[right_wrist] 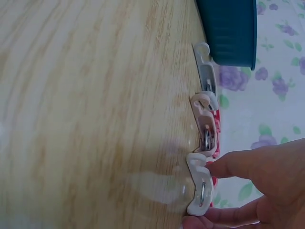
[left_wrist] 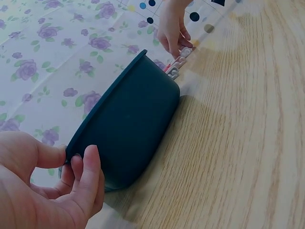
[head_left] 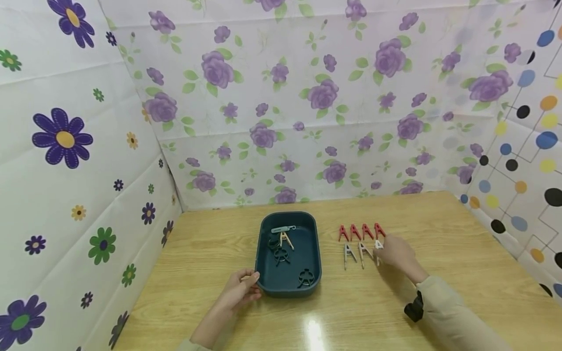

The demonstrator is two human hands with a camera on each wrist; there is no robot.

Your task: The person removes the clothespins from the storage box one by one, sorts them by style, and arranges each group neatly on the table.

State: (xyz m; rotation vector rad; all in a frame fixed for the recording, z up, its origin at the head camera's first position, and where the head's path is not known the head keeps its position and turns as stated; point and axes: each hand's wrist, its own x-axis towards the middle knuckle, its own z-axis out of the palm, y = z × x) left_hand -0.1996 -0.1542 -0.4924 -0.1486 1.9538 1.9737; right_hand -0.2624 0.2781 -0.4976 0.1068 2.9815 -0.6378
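Observation:
My left hand (head_left: 239,292) pinches the rim of a dark teal plastic basin (head_left: 285,294) at its near left corner, thumb on top and fingers beneath. On the table to the right, my right hand (head_left: 397,253) holds a white clothespin (right_wrist: 200,183) between thumb and fingers, at the right end of a row. Beside it lie a pinkish clothespin (right_wrist: 205,124) and a greyish one (right_wrist: 206,71). Behind this row stretches a line of several red clothespins (head_left: 355,232), the rightmost close by my fingers.
Inside the basin are a pale blue clip (head_left: 283,229), a beige clothespin (head_left: 287,240) and several dark clips (head_left: 306,277). The wooden table (head_left: 210,239) meets a flowered cloth wall (head_left: 263,165) at the back, with patterned cloth on both sides.

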